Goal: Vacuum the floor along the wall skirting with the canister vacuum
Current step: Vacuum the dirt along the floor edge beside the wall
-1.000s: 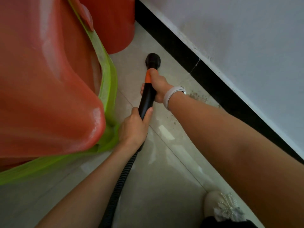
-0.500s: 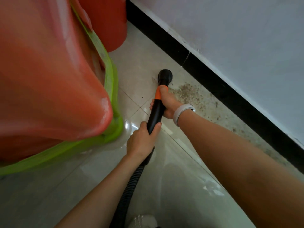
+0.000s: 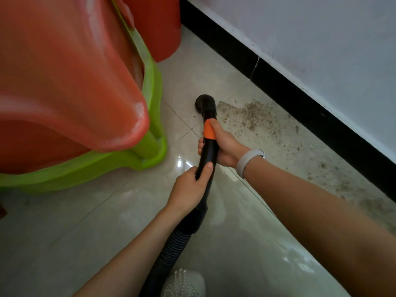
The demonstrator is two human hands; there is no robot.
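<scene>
A black vacuum wand [image 3: 207, 155] with an orange band runs forward from a ribbed hose [image 3: 169, 251] to a round black nozzle [image 3: 205, 103] resting on the pale tiled floor. My right hand [image 3: 225, 150], with a white wristband, is shut on the wand just behind the orange band. My left hand [image 3: 190, 189] grips the wand lower down, near the hose joint. Brown dust and grit [image 3: 257, 121] lie on the tiles right of the nozzle, along the black skirting [image 3: 300, 97] under the white wall. The canister is out of view.
Stacked orange and green plastic stools [image 3: 141, 151] stand close on the left, almost touching the wand's path. Another orange stool [image 3: 158, 28] stands farther ahead near the skirting. A white beaded shoe [image 3: 182, 284] shows at the bottom edge.
The nozzle has been drawn back along the floor away from the far orange stool, and the dusty strip beside the skirting has come into full view on the right.
</scene>
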